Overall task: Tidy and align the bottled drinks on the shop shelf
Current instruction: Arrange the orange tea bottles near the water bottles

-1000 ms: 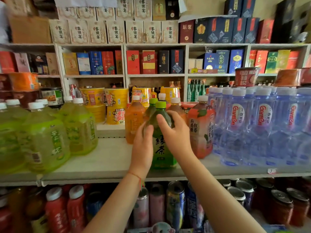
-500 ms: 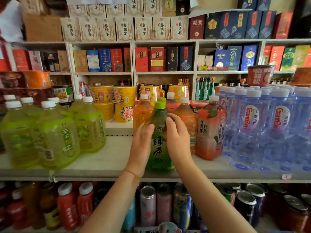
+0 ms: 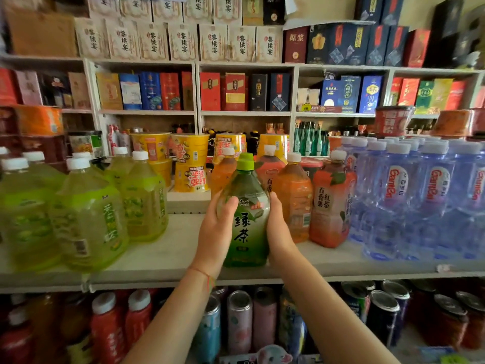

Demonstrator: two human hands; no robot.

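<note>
1. The green tea bottle (image 3: 245, 219) stands upright at the centre of the frame, on the front part of the shelf (image 3: 168, 258), its label facing the camera; it sits ahead of the other drinks, which I judge is why it is being handled.

2. The left hand (image 3: 215, 232) wraps the bottle's left side, thumb curled across the front of the label; the right hand (image 3: 279, 229) cups the right side with its fingers curving behind; both grip the bottle, a two-sided hold that suits turning it or sliding it without tipping it.

3. Just right of centre the orange tea bottles (image 3: 296, 198) stand in a close group behind and beside it, the nearest almost touching the right hand; the red tea bottle (image 3: 332, 206) fronts that group, so the green one probably belongs level with it.

4. At the left of the frame the pale green bottles (image 3: 86, 219) stand in their own cluster, well apart; at the right the water bottles (image 3: 420, 200) are packed tightly; the bare stretch of shelf lies between the left cluster and the hands.

5. Likely risk: nudging the neighbouring orange bottles while squaring this one.
</note>
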